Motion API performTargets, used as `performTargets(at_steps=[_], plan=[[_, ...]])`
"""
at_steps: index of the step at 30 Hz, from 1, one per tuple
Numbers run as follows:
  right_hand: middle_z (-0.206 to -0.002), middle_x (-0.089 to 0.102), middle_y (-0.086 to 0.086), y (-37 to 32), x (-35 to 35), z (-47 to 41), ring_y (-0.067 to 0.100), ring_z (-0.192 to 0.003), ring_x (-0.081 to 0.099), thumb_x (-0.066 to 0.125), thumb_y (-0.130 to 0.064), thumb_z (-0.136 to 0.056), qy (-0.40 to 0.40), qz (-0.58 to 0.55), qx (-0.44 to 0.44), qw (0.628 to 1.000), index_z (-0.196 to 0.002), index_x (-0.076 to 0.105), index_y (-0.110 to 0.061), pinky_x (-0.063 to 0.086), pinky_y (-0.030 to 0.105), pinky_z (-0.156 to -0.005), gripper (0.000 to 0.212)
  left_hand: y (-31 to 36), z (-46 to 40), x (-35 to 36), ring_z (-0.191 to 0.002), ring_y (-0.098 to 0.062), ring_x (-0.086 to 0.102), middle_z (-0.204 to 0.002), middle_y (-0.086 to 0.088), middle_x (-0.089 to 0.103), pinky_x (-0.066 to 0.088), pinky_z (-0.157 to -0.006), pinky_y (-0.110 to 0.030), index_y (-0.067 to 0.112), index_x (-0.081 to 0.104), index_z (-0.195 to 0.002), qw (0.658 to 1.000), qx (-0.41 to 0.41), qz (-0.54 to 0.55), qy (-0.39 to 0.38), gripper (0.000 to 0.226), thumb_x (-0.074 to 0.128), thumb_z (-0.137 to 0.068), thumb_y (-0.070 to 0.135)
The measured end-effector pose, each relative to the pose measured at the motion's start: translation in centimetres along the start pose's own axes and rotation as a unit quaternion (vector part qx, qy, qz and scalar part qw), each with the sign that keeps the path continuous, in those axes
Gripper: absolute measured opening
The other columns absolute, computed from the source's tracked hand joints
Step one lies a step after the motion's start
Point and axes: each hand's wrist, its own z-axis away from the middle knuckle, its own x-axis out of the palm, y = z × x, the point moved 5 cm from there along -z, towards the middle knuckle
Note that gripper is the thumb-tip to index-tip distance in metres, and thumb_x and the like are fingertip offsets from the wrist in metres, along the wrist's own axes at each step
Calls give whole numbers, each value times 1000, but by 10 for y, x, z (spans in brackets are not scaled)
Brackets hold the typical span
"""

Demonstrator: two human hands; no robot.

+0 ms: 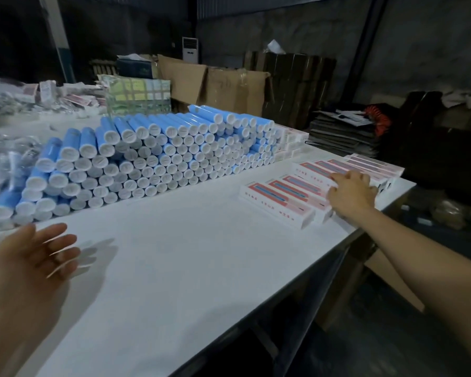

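**Right hand lands on the carton row; picking one out comes next**

The right hand (pixel 351 193) is stretched out to the row of flat pink-and-white printed cardboard cartons (pixel 278 194) lying side by side at the right edge of the white table (pixel 191 254); its fingers lie spread and fairly straight on the carton tops, palm down, pinching nothing that shows. The left hand (pixel 30 257) hovers over the bare near side of the table, fingers spread and slightly blurred, holding nothing. The step in hand looks like the reach for one carton; the next move would call for closing finger and thumb on a single carton's long edges and lifting it clear without dragging its neighbours, which touch it.

Between the hands, farther back, blue paper tubes with white end caps (pixel 152 156) are piled lying down, caps toward the camera. The cartons are closed, so their contents are hidden; the open brown cardboard boxes (pixel 215 83) behind the table show no contents from here; the clear plastic bags (pixel 3 159) at the left hold small items too blurred to name.
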Motion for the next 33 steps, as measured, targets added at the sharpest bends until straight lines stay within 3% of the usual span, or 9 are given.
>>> performTargets(at_steps=[3, 5, 7, 11, 14, 18, 21, 23, 33], plan=[[-137, 42, 14, -16, -16, 5, 34, -123, 34, 45, -26, -95, 33, -57, 7, 998, -137, 48, -21, 31, 47, -101, 42, 2, 4, 13, -61, -7, 64, -76, 4, 71, 55, -67, -25, 22, 78, -78, 1000, -18, -6, -23, 27, 55, -86, 36], [-135, 46, 13, -40, -31, 13, 34, -124, 37, 47, -21, -95, 67, -142, -17, 987, -131, 55, -18, 31, 45, -102, 37, 2, 9, 18, -53, -7, 60, -69, 2, 68, 52, -55, -15, 12, 73, -82, 999, -13, -27, -9, 21, 55, -88, 21], [-131, 52, 11, -78, -48, 25, 30, -122, 41, 49, -16, -93, 97, -227, -70, 967, -120, 64, -16, 32, 43, -104, 30, 7, 18, 26, -52, -9, 58, -62, 2, 66, 49, -51, -17, 11, 67, -87, 999, 0, -46, 4, 16, 51, -89, 12], [-112, 62, 9, -171, -88, 67, 22, -109, 51, 54, -7, -90, 125, -377, -223, 890, -103, 71, -10, 34, 24, -92, 21, 16, 29, 32, -58, -18, 52, -57, -2, 63, 40, -61, -25, 4, 66, -87, 997, 19, -61, 36, 15, 51, -90, 2], [-99, 62, 6, -240, -102, 116, 17, -97, 54, 57, -8, -89, 89, -450, -333, 823, -95, 72, -7, 38, 23, -85, 16, 20, 37, 35, -56, -19, 49, -61, -8, 58, 47, -50, -23, 0, 64, -87, 998, 7, -39, 54, 17, 48, -92, -2], [-95, 65, 7, -311, -77, 184, 25, -94, 57, 58, -10, -89, -11, -430, -443, 787, -91, 72, -6, 43, 34, -82, 15, 19, 42, 38, -50, -18, 46, -59, -10, 55, 47, -51, -27, 1, 64, -83, 997, -22, 7, 72, 20, 46, -91, -4], [-100, 64, 5, -337, -42, 217, 23, -99, 54, 56, -12, -90, -78, -377, -477, 790, -94, 71, -8, 42, 34, -83, 16, 19, 40, 36, -51, -21, 44, -55, -11, 54, 44, -60, -33, -2, 62, -81, 997, -14, 25, 75, 19, 46, -89, -7], [-101, 62, 5, -345, -23, 229, 23, -100, 51, 52, -13, -91, -114, -321, -500, 796, -96, 70, -10, 41, 34, -82, 19, 19, 38, 34, -49, -19, 45, -53, -11, 53, 42, -51, -25, -3, 61, -79, 997, -7, 24, 70, 20, 45, -89, -9], [-83, 48, -5, -348, -14, 233, 21, -88, 46, 52, -14, -90, -97, -277, -531, 795, -83, 65, -12, 32, 31, -67, 14, 19, 38, 39, -42, -16, 44, -51, -11, 51, 36, -43, -20, -2, 59, -76, 999, -14, -1, 45, 23, 43, -89, -11]])
